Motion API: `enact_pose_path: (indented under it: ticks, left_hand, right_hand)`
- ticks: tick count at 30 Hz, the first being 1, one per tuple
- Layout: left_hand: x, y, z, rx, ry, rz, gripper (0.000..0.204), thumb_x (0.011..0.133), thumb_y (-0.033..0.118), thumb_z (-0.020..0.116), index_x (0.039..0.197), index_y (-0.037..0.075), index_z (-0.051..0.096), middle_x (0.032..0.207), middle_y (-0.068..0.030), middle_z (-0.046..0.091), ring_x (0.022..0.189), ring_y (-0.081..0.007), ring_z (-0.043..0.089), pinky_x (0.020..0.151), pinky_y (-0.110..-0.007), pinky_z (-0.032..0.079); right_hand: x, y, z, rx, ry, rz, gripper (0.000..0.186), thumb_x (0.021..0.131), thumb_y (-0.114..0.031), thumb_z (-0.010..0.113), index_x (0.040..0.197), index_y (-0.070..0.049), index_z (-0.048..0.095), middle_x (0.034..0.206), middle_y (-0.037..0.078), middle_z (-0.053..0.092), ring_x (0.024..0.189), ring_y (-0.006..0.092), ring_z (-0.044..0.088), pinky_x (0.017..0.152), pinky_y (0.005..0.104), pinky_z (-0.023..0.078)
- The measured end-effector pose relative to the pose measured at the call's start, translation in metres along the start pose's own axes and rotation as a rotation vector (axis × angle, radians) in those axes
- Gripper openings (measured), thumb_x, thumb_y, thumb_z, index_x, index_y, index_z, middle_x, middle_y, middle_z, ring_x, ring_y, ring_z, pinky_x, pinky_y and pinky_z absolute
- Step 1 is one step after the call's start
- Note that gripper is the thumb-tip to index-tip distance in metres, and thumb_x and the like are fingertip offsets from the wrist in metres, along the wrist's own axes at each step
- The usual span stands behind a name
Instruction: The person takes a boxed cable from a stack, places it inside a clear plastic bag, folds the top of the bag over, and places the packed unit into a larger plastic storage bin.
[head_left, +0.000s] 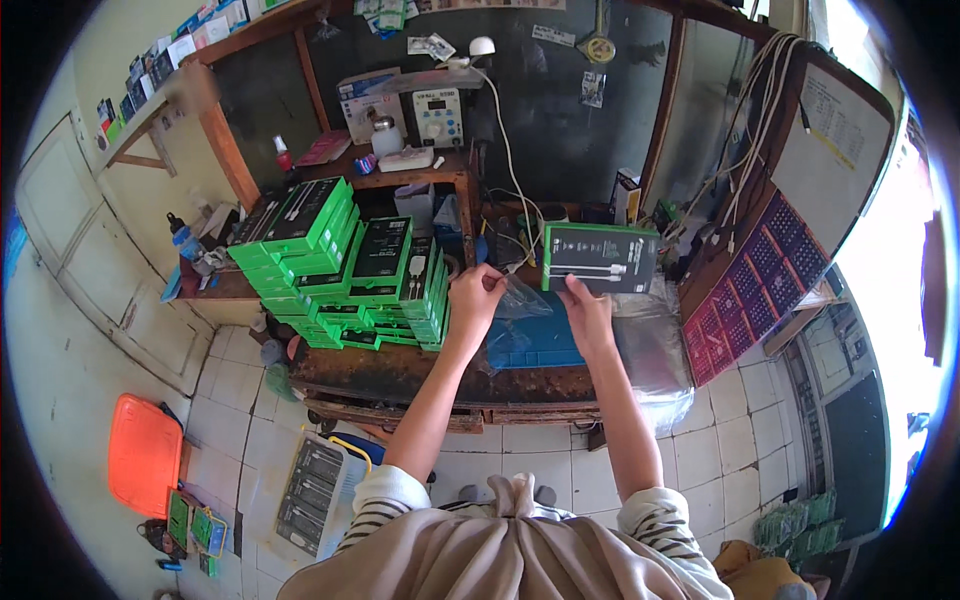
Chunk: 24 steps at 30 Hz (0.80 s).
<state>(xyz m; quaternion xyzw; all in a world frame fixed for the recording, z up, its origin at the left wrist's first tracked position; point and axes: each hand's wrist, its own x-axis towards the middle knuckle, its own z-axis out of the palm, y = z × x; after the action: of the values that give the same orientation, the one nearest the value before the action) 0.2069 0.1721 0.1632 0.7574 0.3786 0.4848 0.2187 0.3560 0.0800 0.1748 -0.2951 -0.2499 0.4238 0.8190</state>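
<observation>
My right hand (587, 315) grips a black and green cable box (600, 245) from below. The box is held up above the bench, its front with a picture of white cable plugs toward me. My left hand (478, 297) is closed in a pinch on a clear plastic bag (522, 302), which hangs between the hands, left of the box. A blue mat (535, 345) lies on the bench under them. Left of my left hand, similar boxes (385, 250) are piled in several stacks, the tallest stack (300, 225) farthest left.
A wooden bench (400, 375) with drawers runs before me. Clear plastic sheeting (650, 350) covers its right end. A bench instrument (438, 117) stands on a raised shelf behind. Loose cables (760, 120) hang at the right. A bin of boxes (312, 490) sits on the tiled floor.
</observation>
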Motion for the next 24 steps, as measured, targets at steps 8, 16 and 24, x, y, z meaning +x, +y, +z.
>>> enact_pose_path:
  ticks: [8, 16, 24]
  left_hand:
    - [0.003, 0.009, -0.005, -0.075, -0.031, -0.049, 0.008, 0.071, 0.004, 0.065, 0.076, -0.002, 0.061, 0.066, -0.01, 0.063, 0.058, -0.0147, 0.062, 0.054, -0.026, 0.047]
    - [0.005, 0.003, -0.016, -0.334, -0.085, -0.186, 0.01, 0.079, 0.007, 0.062, 0.081, -0.003, 0.063, 0.063, -0.0065, 0.062, 0.054, -0.0099, 0.059, 0.05, -0.022, 0.044]
    - [-0.001, -0.005, -0.017, -0.301, -0.094, -0.131, 0.006, 0.077, 0.003, 0.061, 0.08, 0.0, 0.064, 0.065, -0.0102, 0.062, 0.058, -0.017, 0.061, 0.051, -0.026, 0.045]
  right_hand:
    - [-0.001, 0.03, -0.006, -0.422, -0.076, -0.062, 0.046, 0.065, -0.003, 0.075, 0.105, -0.001, 0.051, 0.096, 0.004, 0.057, 0.088, 0.0138, 0.054, 0.08, 0.0271, 0.043]
    - [-0.004, 0.037, -0.031, -0.572, -0.211, -0.095, 0.036, 0.07, 0.002, 0.07, 0.101, 0.0, 0.053, 0.097, 0.005, 0.058, 0.09, 0.0143, 0.055, 0.082, 0.0276, 0.044]
    - [-0.01, 0.028, -0.03, -0.877, -0.274, -0.244, 0.031, 0.07, -0.006, 0.072, 0.096, 0.002, 0.057, 0.091, 0.008, 0.062, 0.083, 0.0155, 0.058, 0.075, 0.029, 0.046]
